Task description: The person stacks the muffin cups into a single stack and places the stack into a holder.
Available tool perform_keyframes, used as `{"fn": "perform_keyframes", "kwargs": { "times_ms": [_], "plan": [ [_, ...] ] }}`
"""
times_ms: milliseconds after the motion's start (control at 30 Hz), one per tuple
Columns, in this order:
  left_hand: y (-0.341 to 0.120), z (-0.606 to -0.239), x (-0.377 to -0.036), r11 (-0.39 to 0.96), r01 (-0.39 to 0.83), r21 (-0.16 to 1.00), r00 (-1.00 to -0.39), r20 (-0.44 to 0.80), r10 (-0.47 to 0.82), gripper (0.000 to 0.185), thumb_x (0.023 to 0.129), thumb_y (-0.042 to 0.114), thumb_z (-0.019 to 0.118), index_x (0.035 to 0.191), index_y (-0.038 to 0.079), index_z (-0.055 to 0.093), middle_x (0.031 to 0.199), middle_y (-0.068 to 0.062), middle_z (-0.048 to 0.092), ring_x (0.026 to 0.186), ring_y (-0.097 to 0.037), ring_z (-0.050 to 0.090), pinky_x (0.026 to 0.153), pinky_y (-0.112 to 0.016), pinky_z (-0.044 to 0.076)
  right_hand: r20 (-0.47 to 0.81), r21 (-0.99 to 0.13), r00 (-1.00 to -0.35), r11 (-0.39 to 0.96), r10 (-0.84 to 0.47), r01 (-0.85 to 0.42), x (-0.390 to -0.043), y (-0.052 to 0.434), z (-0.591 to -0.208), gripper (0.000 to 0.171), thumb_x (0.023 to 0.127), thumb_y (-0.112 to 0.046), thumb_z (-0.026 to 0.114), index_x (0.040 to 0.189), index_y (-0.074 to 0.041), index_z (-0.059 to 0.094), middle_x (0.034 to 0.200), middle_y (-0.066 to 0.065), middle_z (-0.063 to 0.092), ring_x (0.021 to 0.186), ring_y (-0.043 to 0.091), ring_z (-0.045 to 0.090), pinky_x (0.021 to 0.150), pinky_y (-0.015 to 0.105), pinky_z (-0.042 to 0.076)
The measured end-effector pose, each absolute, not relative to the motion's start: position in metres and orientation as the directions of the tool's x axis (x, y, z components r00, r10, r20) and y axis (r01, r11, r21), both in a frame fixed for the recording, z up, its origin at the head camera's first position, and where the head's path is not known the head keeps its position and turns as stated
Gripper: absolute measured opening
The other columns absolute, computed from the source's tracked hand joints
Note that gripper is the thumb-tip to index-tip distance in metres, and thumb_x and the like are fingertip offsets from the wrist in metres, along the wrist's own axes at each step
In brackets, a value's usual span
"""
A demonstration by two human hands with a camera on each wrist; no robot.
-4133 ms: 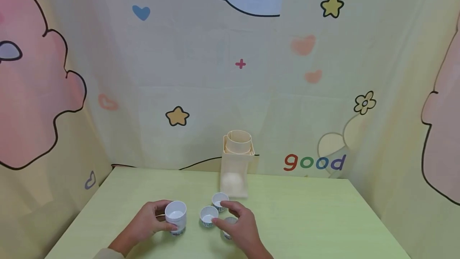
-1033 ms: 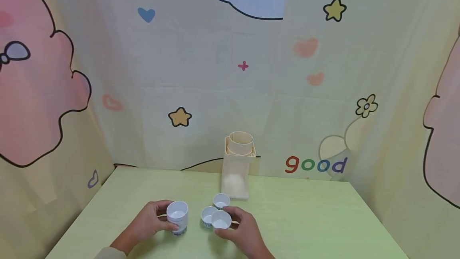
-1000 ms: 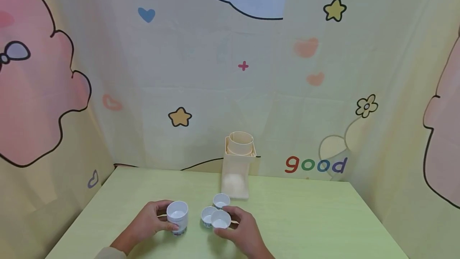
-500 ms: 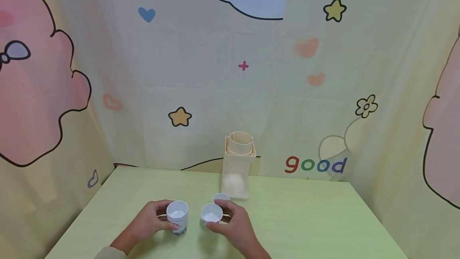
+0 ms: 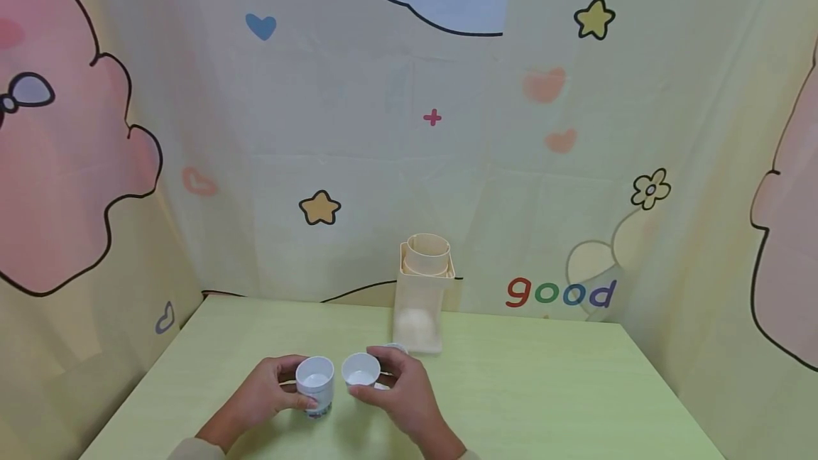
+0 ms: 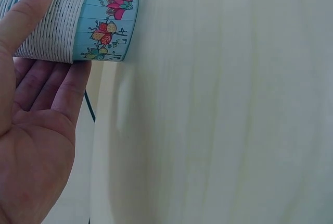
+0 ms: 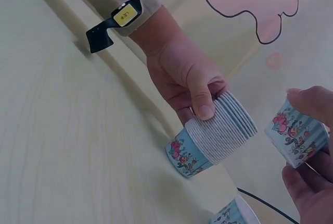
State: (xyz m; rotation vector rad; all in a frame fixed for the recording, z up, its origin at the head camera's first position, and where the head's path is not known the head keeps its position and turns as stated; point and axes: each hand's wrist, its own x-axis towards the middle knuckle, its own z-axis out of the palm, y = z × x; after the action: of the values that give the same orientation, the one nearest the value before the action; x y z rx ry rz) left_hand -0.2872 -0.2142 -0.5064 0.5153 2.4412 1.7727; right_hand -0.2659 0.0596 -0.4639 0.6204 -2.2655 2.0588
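My left hand [image 5: 265, 392] grips a nested stack of small paper cups [image 5: 316, 383], thumb on one side and fingers on the other. In the left wrist view the stack [image 6: 52, 21] shows many white rims and a light blue bottom cup with colourful flowers. My right hand [image 5: 405, 392] pinches a single paper cup [image 5: 360, 370] by its side, mouth up, just right of the stack and apart from it. The right wrist view shows this single cup's [image 7: 296, 134] flowered wall. Behind my right hand, another paper cup [image 5: 397, 346] is mostly hidden.
A beige holder [image 5: 418, 304] with a round open tube on top stands at the back of the pale green table [image 5: 543, 389]. A loose cup [image 7: 237, 213] shows at the bottom of the right wrist view. A printed curtain [image 5: 371, 91] hangs behind and at both sides.
My right hand has taken hold of the nearest loose cup and carried it left towards the stack, passing over the other cups. My left hand keeps its grip on the stack, almost still.
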Motion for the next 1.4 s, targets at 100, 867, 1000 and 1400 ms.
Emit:
{"fn": "perform_keyframes", "kwargs": {
  "times_ms": [100, 867, 1000, 1400],
  "plan": [
    [-0.214, -0.506, -0.288, 0.260, 0.222, 0.940, -0.938, 0.133, 0.321, 0.075, 0.072, 0.019, 0.094, 0.132, -0.009, 0.060, 0.127, -0.023, 0.068, 0.116, -0.033, 0.068, 0.093, -0.031, 0.061, 0.277, -0.954, -0.921, 0.037, -0.274, -0.297, -0.267, 0.055, -0.463, 0.057, 0.077, -0.007, 0.090, 0.127, 0.004, 0.066, 0.121, 0.019, 0.069, 0.108, 0.020, 0.070, 0.092, 0.022, 0.060],
    [-0.216, -0.507, -0.288, 0.178, 0.238, 0.955, -0.919, 0.162, 0.358, 0.069, 0.075, 0.013, 0.092, 0.131, -0.010, 0.060, 0.126, -0.026, 0.067, 0.103, -0.008, 0.071, 0.091, -0.026, 0.061, 0.269, -0.962, -0.911, -0.048, -0.312, -0.268, -0.273, 0.023, -0.456, 0.057, 0.080, -0.009, 0.089, 0.129, 0.005, 0.064, 0.123, 0.019, 0.071, 0.112, 0.023, 0.070, 0.095, 0.025, 0.060],
    [-0.215, -0.506, -0.288, 0.190, 0.230, 0.954, -0.923, 0.152, 0.353, 0.069, 0.074, 0.014, 0.093, 0.131, -0.009, 0.061, 0.127, -0.024, 0.068, 0.106, -0.013, 0.071, 0.091, -0.027, 0.062, 0.255, -0.966, -0.917, -0.039, -0.307, -0.256, -0.274, 0.016, -0.457, 0.057, 0.080, -0.010, 0.089, 0.129, 0.003, 0.064, 0.122, 0.016, 0.072, 0.111, 0.023, 0.071, 0.095, 0.024, 0.060],
    [-0.216, -0.507, -0.288, 0.170, 0.209, 0.963, -0.921, 0.135, 0.365, 0.071, 0.076, 0.013, 0.091, 0.135, -0.009, 0.058, 0.131, -0.026, 0.066, 0.115, -0.029, 0.070, 0.092, -0.029, 0.062, 0.275, -0.956, -0.915, 0.019, -0.294, -0.293, -0.280, -0.001, -0.462, 0.055, 0.080, -0.014, 0.089, 0.128, 0.000, 0.066, 0.121, 0.012, 0.074, 0.112, 0.020, 0.071, 0.099, 0.029, 0.059]
  ]
}}
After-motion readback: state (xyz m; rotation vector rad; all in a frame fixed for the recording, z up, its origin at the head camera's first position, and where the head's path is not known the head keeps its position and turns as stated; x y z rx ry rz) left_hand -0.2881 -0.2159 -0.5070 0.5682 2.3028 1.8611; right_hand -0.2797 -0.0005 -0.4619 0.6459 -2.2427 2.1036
